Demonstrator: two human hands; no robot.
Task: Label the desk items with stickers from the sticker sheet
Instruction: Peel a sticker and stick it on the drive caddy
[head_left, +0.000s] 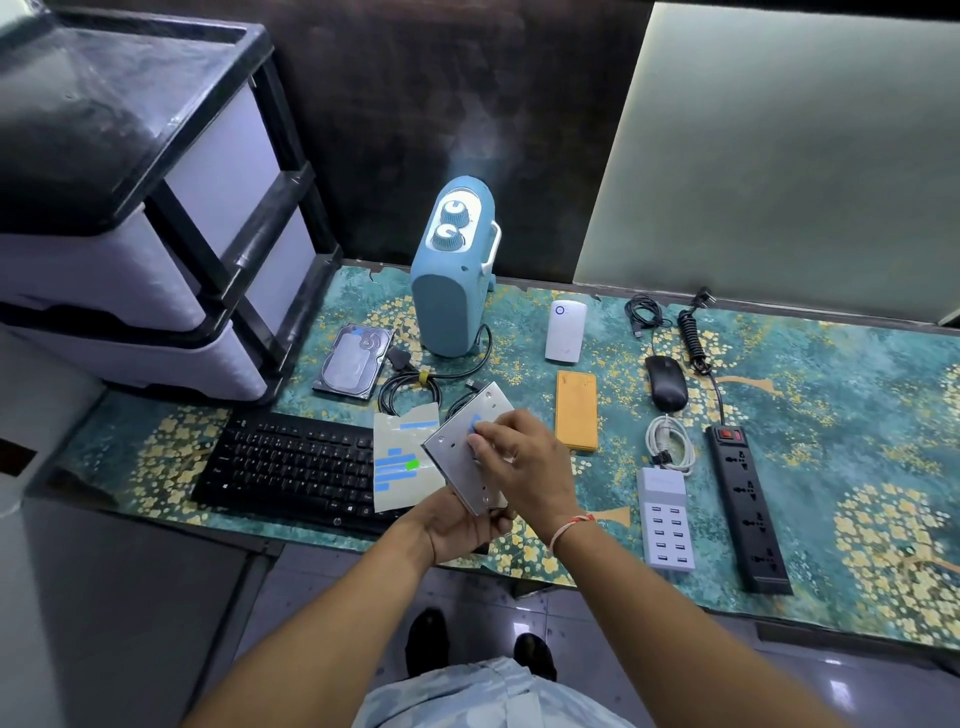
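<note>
My left hand (460, 530) grips the near end of a flat silver metal drive (467, 431), held tilted above the desk's front edge. A blue sticker (475, 420) lies on its top face, and the fingertips of my right hand (519, 462) press on it. The sticker sheet (402, 457), translucent with several blue strips and one green one, lies on the desk partly over the black keyboard (296, 467), just left of the drive.
On the patterned desk mat (857, 415) sit a hard disk (353, 361), blue heater (452, 270), white plug-in device (565, 330), orange pad (575, 410), black mouse (666, 382), USB charger (667, 519), power strip (745, 506) and cables. A drawer unit (156, 208) stands at left.
</note>
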